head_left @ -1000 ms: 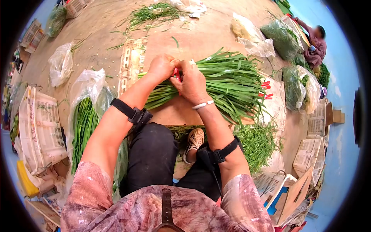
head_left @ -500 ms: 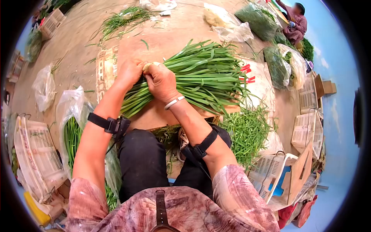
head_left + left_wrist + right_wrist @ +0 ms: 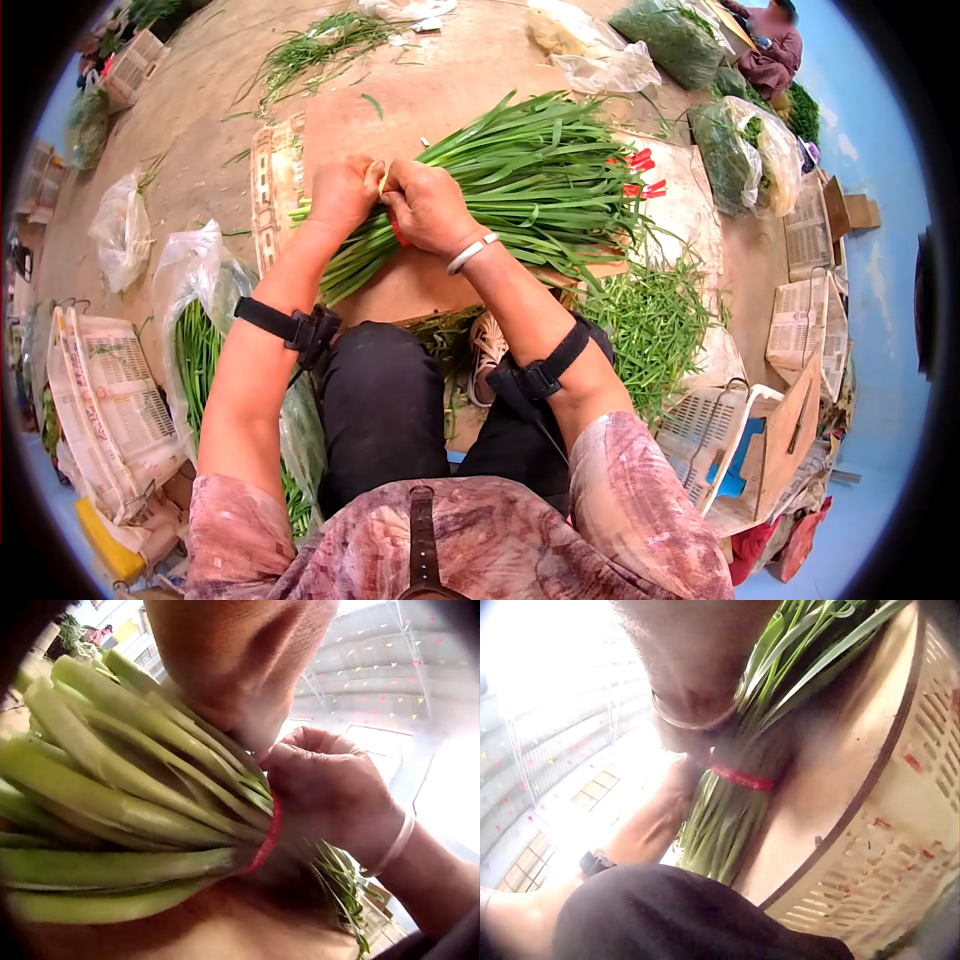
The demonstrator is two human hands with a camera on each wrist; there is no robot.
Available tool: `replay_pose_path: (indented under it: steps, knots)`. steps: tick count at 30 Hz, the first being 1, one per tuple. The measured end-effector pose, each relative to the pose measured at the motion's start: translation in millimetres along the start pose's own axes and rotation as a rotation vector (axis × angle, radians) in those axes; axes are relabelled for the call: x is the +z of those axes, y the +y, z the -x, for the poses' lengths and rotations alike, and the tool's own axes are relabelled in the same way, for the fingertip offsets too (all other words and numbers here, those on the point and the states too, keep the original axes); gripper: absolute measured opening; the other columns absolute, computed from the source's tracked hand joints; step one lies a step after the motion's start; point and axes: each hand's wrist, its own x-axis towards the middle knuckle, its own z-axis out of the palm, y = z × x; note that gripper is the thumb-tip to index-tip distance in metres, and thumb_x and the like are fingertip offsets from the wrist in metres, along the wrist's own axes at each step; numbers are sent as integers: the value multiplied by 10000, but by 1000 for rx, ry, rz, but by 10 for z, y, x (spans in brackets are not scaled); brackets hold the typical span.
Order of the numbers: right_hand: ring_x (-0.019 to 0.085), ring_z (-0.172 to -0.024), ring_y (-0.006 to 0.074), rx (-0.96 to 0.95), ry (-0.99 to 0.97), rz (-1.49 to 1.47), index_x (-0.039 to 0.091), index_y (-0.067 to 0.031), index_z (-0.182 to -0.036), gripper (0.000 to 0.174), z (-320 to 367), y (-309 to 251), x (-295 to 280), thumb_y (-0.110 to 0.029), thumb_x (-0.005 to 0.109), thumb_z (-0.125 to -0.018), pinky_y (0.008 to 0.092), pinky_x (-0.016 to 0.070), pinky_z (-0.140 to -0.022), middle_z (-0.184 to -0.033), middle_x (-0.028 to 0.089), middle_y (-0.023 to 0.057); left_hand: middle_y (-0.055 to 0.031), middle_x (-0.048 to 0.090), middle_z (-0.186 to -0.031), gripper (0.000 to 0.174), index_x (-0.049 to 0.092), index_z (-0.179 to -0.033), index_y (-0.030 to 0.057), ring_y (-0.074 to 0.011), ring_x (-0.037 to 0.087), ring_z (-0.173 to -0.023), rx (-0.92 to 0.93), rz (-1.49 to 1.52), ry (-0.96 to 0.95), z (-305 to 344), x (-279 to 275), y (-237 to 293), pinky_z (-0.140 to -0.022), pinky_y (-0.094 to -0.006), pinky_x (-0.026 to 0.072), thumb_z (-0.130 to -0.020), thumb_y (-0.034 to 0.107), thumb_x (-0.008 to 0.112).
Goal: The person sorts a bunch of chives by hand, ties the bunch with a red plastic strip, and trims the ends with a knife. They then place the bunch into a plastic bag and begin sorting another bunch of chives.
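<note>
A thick bunch of long green chives (image 3: pixel 540 180) lies across a brown board (image 3: pixel 430 290), leaves to the right and stalks to the left. A red tie (image 3: pixel 271 832) circles the stalks; the right wrist view also shows it snug around them. Over the bunch, my left hand (image 3: pixel 345 195) and right hand (image 3: pixel 430 205) meet with curled fingers, fingertips almost together. Each pinches at the tie above the stalks, its ends mostly hidden by the fingers. A white bracelet (image 3: pixel 472 254) is on my right wrist.
More red ties (image 3: pixel 640 175) lie beyond the leaf tips. Loose green trimmings (image 3: pixel 655 330) are heaped to the right of my knees. At the left stand a plastic bag (image 3: pixel 205 260) of greens and a white crate (image 3: pixel 110 380). Another person (image 3: pixel 775 60) sits at the far right.
The red tie stood visible between my hands a second ago; now it is mostly covered. My fingertips have drawn slightly apart since half a second ago. The head view has shifted.
</note>
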Motion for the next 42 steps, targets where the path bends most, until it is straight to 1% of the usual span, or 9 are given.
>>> replay_pose_path:
  steps: [7, 13, 18, 22, 24, 29, 36, 38, 42]
  knots:
    - [601, -640, 360, 228, 177, -50, 567, 6, -678, 108, -69, 47, 67, -76, 632, -706, 407, 480, -593, -660, 594, 199, -158, 555, -573, 195, 617, -682, 29, -285, 569, -510, -43, 93, 352, 268, -24, 151, -473, -344, 416, -825, 152, 564]
    - [601, -673, 382, 285, 218, 201, 584, 17, -673, 103, -168, 16, 104, -80, 603, -704, 431, 484, -624, -680, 589, 234, -125, 575, -690, 52, 595, -699, 64, -318, 539, -656, 247, 14, 474, 369, -108, 295, -628, -397, 393, -751, 68, 590]
    - [604, -683, 371, 224, -48, 471, 613, -25, -665, 71, -357, -77, 21, -94, 597, -669, 424, 488, -634, -686, 601, 215, -59, 577, -686, 24, 581, -714, 68, -213, 561, -697, 462, -204, 429, 392, -294, 449, -666, -343, 389, -703, 88, 588]
    - [615, -713, 369, 18, -250, 516, 654, -31, -687, 71, -574, -109, -79, -56, 621, -629, 424, 499, -626, -750, 625, 214, -74, 542, -658, 120, 579, -684, 35, -220, 522, -700, 681, -427, 198, 395, -424, 501, -689, -335, 383, -640, 133, 525]
    - [619, -702, 348, -93, -538, 410, 678, -49, -697, 110, -756, 10, -96, -74, 656, -592, 398, 502, -619, -754, 640, 190, -109, 566, -775, 160, 585, -736, 19, -238, 531, -802, 787, -644, -21, 388, -460, 524, -708, -340, 370, -661, 139, 510]
    - [595, -588, 192, -59, -752, 225, 694, -56, -719, 125, -979, 309, -11, -130, 678, -619, 325, 472, -566, -652, 640, 129, -145, 558, -788, 203, 589, -725, -1, -283, 526, -891, 871, -768, 52, 387, -308, 519, -738, -343, 362, -647, 165, 502]
    - [536, -519, 151, 194, -979, 196, 687, -62, -723, 106, -1147, 352, 72, -139, 664, -654, 306, 444, -505, -636, 642, 70, -116, 539, -687, 162, 577, -682, 3, -273, 518, -840, 881, -759, -25, 342, -274, 562, -696, -327, 389, -639, 148, 518]
    - [559, -545, 167, 122, -975, 250, 687, -61, -744, 131, -1118, 263, 84, -145, 654, -650, 313, 459, -531, -659, 649, 87, -103, 530, -656, 138, 569, -667, 15, -258, 515, -808, 822, -760, -57, 349, -281, 599, -685, -325, 393, -640, 141, 520]
    - [604, -610, 212, -49, -699, 289, 678, -28, -776, 171, -964, 389, 92, -151, 649, -661, 328, 482, -592, -688, 650, 133, -89, 535, -645, 78, 542, -630, 57, -228, 512, -770, 689, -678, 47, 339, -190, 554, -674, -332, 391, -639, 132, 523]
